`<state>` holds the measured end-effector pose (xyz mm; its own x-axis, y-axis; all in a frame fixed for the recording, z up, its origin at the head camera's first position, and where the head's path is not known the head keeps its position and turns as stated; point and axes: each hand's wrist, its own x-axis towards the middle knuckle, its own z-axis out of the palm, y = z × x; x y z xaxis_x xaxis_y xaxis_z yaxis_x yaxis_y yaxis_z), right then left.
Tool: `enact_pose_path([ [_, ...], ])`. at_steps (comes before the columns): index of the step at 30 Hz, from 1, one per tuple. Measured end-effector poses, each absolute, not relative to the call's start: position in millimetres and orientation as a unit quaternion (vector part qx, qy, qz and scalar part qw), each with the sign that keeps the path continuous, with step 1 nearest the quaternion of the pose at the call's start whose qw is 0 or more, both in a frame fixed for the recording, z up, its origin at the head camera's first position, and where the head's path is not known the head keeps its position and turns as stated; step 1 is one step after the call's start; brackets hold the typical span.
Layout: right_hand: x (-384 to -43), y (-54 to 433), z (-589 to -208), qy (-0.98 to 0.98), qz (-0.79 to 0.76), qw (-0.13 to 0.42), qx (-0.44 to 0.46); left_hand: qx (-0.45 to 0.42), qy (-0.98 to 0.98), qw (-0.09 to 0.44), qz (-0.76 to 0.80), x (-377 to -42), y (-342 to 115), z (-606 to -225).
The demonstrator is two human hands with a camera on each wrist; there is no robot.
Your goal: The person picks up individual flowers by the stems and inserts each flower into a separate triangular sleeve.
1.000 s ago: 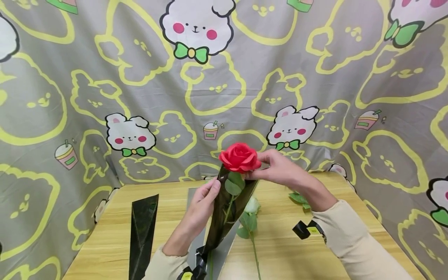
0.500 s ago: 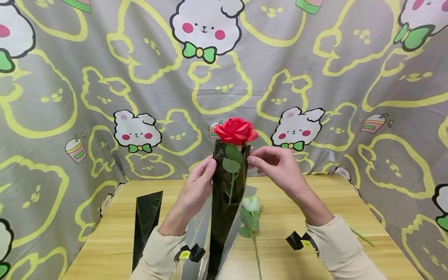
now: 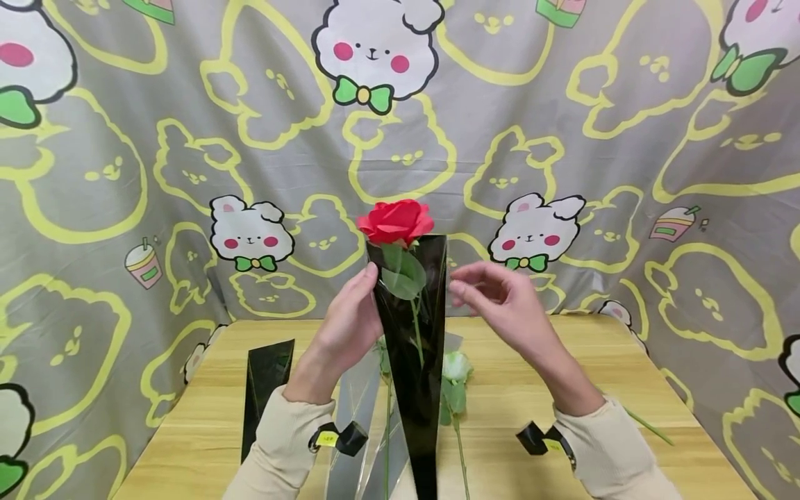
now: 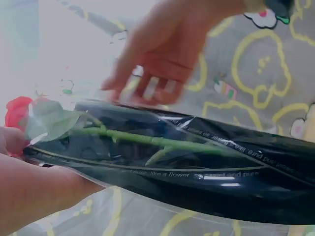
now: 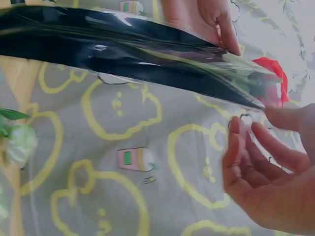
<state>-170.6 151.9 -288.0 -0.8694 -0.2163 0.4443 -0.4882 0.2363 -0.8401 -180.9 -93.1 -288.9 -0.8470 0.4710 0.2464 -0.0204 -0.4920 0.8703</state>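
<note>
A red rose (image 3: 396, 221) stands upright in a black flower wrapping sleeve (image 3: 425, 410) with a clear front, its bloom above the left side of the sleeve's mouth. Through the clear film show its leaves and green stem (image 4: 142, 139). My left hand (image 3: 346, 316) grips the sleeve's left edge near the top, thumb in front and the other fingers mostly hidden behind. At the opposite edge is my right hand (image 3: 509, 302), fingers loosely bent with nothing between them. In the right wrist view its thumb (image 5: 285, 118) lies right at the sleeve's corner.
Another black sleeve (image 3: 269, 375) lies on the wooden table (image 3: 531, 458) at left. Grey translucent sleeves (image 3: 353, 417) lie mid-table, beside a white rose (image 3: 457, 367). A green stem (image 3: 650, 425) is at right. A patterned curtain (image 3: 400, 160) encloses the table.
The sleeve with the rose has risen and turned more upright. The right hand has left the bloom, pinched the sleeve's right edge, then let go and drawn slightly aside.
</note>
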Motion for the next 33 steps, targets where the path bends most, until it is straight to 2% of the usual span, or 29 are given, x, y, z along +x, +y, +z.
enact_pose_path([
  [4, -167, 150, -317, -0.807, 0.545, 0.031, 0.228, 0.246, 0.454, 0.133, 0.846, -184, -97, -286],
  [8, -165, 144, -345, -0.809, 0.532, 0.0, 0.248, 0.257, 0.442, 0.124, 0.85, -189, -101, -284],
  [19, -158, 129, -361, -0.817, 0.503, 0.079, 0.27, 0.235, 0.486, 0.103, 0.836, -189, -104, -282],
  [26, -158, 125, -365, -0.822, 0.5, 0.062, 0.264, 0.342, 0.538, 0.092, 0.765, -193, -97, -275],
  [33, -157, 125, -366, -0.824, 0.502, 0.088, 0.248, 0.269, 0.582, 0.045, 0.766, -187, -96, -273],
])
